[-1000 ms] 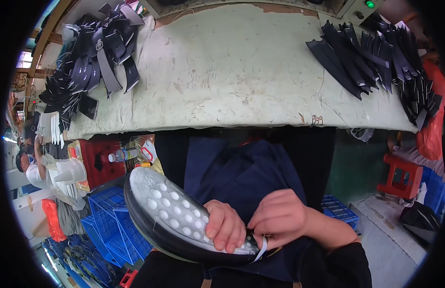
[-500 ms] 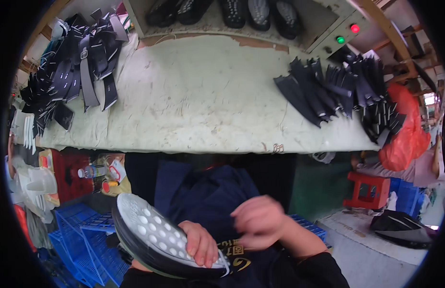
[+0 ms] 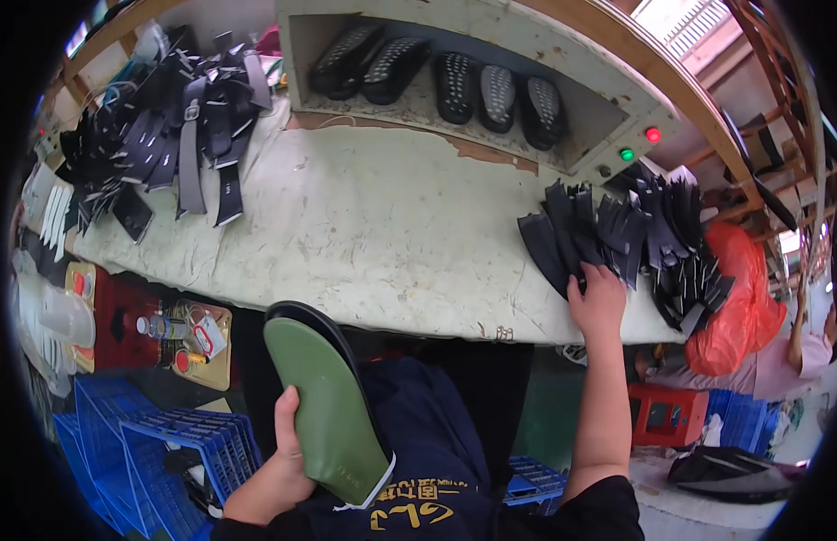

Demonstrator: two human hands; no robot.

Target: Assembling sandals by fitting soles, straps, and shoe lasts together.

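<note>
we've flipped the shoe sole [image 3: 324,406] since a second ago, smooth green face up at 7 o'clock, white strip [image 3: 380,482] at its near end. our left hand [image 3: 292,462] is closed on its edge. our right hand [image 3: 602,302] is now at 3 on black straps [image 3: 545,252], half curled, can't tell if gripping. bench [image 3: 373,216] is bare around 11 to 12.

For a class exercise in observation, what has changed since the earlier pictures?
The right hand left the near end of the shoe sole and reached forward to the dark straps at right; any grip is unclear. The left hand turned the sole over, green face showing, and still holds it. The left strap pile stayed put.
</note>
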